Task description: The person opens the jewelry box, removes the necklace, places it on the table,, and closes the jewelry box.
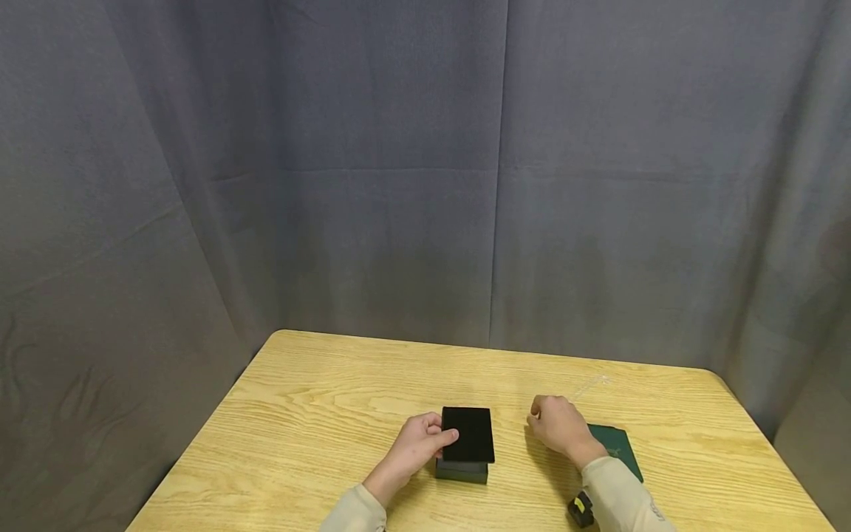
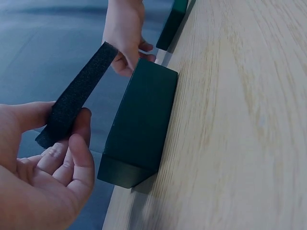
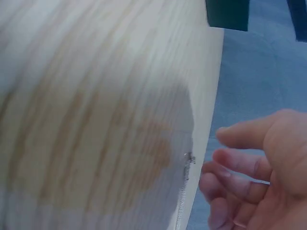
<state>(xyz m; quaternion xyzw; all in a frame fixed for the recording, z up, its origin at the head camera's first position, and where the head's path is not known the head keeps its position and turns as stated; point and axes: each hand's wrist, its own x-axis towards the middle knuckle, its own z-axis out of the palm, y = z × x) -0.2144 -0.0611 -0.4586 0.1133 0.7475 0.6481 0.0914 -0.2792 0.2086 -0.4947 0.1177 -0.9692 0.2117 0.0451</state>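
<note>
Between thumb and fingers my left hand [image 1: 415, 445] pinches a black foam pad [image 1: 468, 436] by its left edge. The pad is lifted over a small dark green box [image 1: 462, 473], and its thickness shows in the left wrist view, apart from the box [image 2: 139, 115]. My right hand [image 1: 558, 425] hovers low over the table to the right of the box, fingers loosely curled with nothing between them in the right wrist view. A thin silvery chain [image 3: 182, 196] lies on the wood close by the right fingertips [image 3: 224, 135].
A green box lid [image 1: 618, 447] with a gold mark lies on the table, partly behind the right forearm. The wood-grain table [image 1: 319, 414] backs onto grey curtains [image 1: 399, 222]. A black device with a yellow mark [image 1: 581, 508] sits at the right wrist.
</note>
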